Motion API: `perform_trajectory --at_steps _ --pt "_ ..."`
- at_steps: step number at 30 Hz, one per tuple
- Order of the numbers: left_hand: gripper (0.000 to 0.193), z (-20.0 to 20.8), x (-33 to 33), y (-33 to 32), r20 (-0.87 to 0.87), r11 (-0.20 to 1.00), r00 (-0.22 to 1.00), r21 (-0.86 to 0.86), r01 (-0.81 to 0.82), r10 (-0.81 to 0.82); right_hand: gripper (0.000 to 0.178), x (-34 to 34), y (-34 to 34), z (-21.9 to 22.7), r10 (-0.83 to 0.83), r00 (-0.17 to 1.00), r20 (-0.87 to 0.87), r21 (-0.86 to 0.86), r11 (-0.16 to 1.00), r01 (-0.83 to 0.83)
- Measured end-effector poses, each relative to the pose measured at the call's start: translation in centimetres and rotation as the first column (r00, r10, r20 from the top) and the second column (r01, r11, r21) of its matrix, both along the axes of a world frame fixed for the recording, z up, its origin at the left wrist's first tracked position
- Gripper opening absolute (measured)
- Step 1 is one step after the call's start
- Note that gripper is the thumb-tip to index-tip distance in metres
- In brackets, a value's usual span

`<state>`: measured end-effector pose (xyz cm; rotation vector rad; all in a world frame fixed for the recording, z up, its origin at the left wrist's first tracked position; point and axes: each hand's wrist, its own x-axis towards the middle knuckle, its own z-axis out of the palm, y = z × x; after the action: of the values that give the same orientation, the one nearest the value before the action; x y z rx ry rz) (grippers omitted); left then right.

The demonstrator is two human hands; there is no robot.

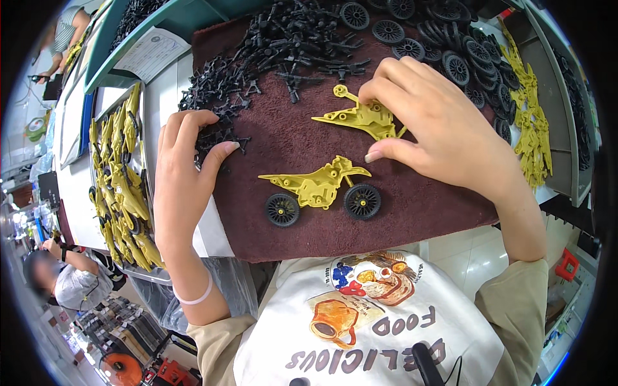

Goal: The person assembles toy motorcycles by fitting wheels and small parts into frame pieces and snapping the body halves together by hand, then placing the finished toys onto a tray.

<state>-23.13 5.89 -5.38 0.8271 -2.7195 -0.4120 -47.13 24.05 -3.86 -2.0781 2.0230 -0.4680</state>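
My left hand [181, 157] is at the left edge of a brown cloth, its thumb and forefinger apart beside a heap of small black plastic parts [222, 93]. My right hand [444, 122] has its curled fingers on a yellow toy motorcycle body half [360, 118], with the thumb by its lower edge. The fingers hide part of that piece. In front of me on the cloth lies another yellow toy motorcycle body half [317, 186], with a black spoked wheel [282, 210] at its left and a second black wheel [362, 201] at its right.
Long black parts [290, 38] and black wheels [457, 67] are heaped at the back of the brown cloth [302, 241]. Yellow motorcycles fill a tray [122, 186] at left. More yellow body parts [531, 122] lie at right beside a grey bin [560, 148]. Another person [80, 280] is at lower left.
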Motion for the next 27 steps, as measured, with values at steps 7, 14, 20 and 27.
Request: perform_trajectory --at_steps 7,14,20,27 --pt "0.023 -0.6 0.2 -0.6 -0.109 0.993 0.988 0.023 0.114 -0.111 0.034 0.6 -1.5 -0.3 -0.033 0.998 -0.058 -0.086 0.996 0.028" --pt "0.019 -0.2 -0.2 0.4 -0.142 0.997 0.99 0.067 0.032 -0.023 0.019 2.3 -7.8 -1.5 -0.055 0.993 -0.105 -0.203 0.979 0.033" --pt "0.022 -0.5 0.7 2.4 -0.214 0.993 0.976 -0.119 0.024 -0.049 0.014 2.5 -7.9 -2.1 -0.1 0.984 -0.151 -0.17 0.983 0.074" --pt "0.042 -1.3 -0.5 9.1 -0.208 0.987 0.97 0.079 0.142 -0.123 0.033 2.4 -4.8 4.7 -0.296 0.846 0.443 0.109 0.955 0.276"
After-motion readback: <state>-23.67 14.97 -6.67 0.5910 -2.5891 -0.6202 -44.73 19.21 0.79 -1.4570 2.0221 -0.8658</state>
